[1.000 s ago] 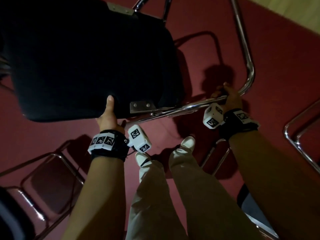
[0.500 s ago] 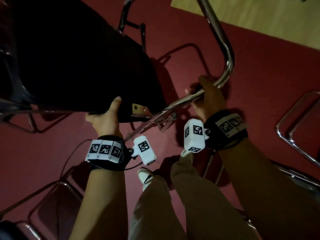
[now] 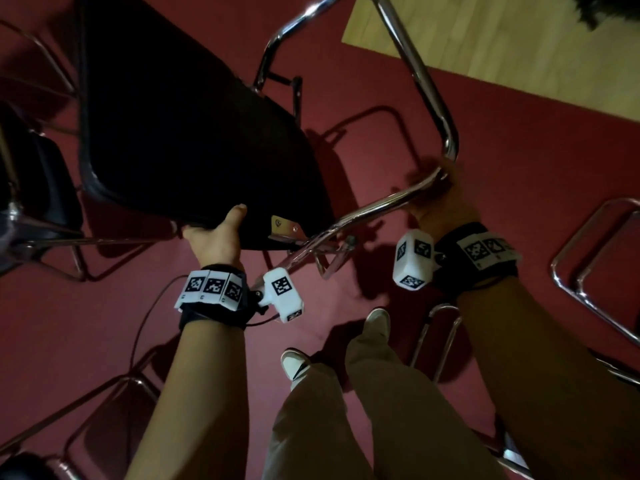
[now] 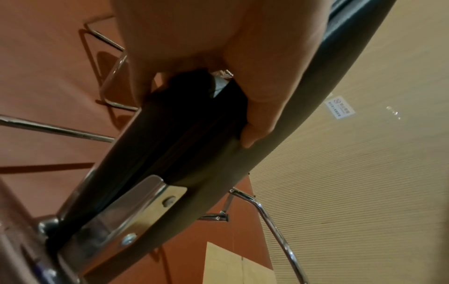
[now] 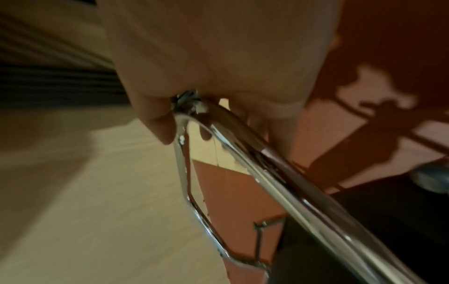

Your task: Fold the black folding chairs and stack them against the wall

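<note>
Black chair (image 3: 180, 140): L hand (image 3: 216, 237) seat, R hand (image 3: 440, 209) frame.

The padded folding chair seat (image 3: 180, 133) was plain black on a shiny chrome tube frame (image 3: 429, 91). Dark red carpet (image 3: 519, 174), pale beige wood-grain floor strip (image 3: 519, 46), white wristbands with black square-code patterns (image 3: 211, 289), khaki trousers (image 3: 381, 410).
</note>
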Demonstrator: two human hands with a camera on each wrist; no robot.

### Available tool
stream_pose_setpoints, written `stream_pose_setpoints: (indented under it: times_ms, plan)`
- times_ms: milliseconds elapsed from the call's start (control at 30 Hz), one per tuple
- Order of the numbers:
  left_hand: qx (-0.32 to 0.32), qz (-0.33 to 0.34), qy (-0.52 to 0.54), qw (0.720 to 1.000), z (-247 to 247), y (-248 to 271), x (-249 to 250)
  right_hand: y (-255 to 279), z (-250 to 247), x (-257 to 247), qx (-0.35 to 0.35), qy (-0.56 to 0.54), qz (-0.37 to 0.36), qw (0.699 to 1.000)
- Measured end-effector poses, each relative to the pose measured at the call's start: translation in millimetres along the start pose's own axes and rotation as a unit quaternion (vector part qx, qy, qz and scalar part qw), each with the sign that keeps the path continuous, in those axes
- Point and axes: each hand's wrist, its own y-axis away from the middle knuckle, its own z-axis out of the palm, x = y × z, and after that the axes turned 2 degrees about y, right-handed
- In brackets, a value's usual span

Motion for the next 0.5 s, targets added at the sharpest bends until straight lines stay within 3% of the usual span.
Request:
stream_pose_setpoints:
  times_ms: [300,500]
  plan:
    - [-0.036,0.015,-0.040,0.998,-6.8,-13.2,12.9,-11.7,15.1,-24.1,0.059,0.116,-0.005,0.992]
    - [-0.003,0.044,-0.107,0.993,10.2,-7.1,20.5,5.0,35.4,-34.8,-0.010,0.087,0.013,0.996]
